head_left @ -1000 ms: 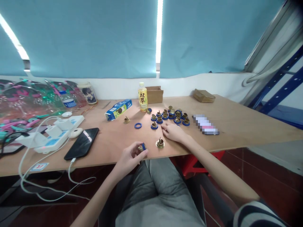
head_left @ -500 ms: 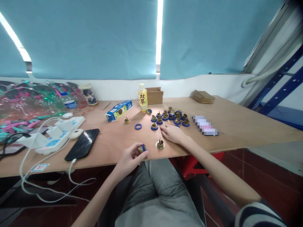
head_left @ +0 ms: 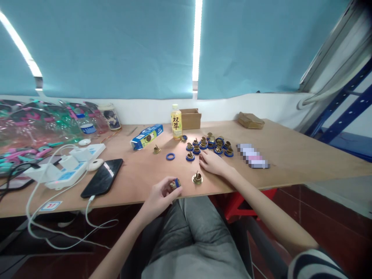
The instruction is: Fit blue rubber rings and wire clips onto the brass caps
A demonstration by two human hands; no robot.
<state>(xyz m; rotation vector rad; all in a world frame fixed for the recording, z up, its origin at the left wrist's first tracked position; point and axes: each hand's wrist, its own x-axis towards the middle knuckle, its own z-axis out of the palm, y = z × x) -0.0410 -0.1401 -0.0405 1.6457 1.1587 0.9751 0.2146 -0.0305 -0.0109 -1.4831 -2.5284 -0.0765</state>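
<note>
My left hand (head_left: 162, 193) is closed at the table's near edge, thumb and fingers pinching a brass-coloured plug with a blue ring (head_left: 177, 183) around it. My right hand (head_left: 214, 162) lies palm down beside a cluster of similar brass plugs (head_left: 203, 145) with blue rings, its fingers loosely bent. Its fingertips are partly hidden, and I see nothing held in them. Between my hands stands a brass plug (head_left: 197, 178) with no blue ring visible. A loose blue ring (head_left: 170, 156) lies farther off, with another brass plug (head_left: 157, 149) behind it to the left.
A yellow-labelled bottle (head_left: 176, 122), a cardboard box (head_left: 190, 119) and a blue snack box (head_left: 147, 136) stand behind. At left are a black phone (head_left: 102, 178), a white power strip (head_left: 74, 168) and several plastic bottles (head_left: 49, 128). A blurred-out flat item (head_left: 253, 155) lies at right.
My right hand has shifted slightly toward the cluster of plugs. My left hand keeps hold of its plug in nearly the same place. The whole view has moved a little.
</note>
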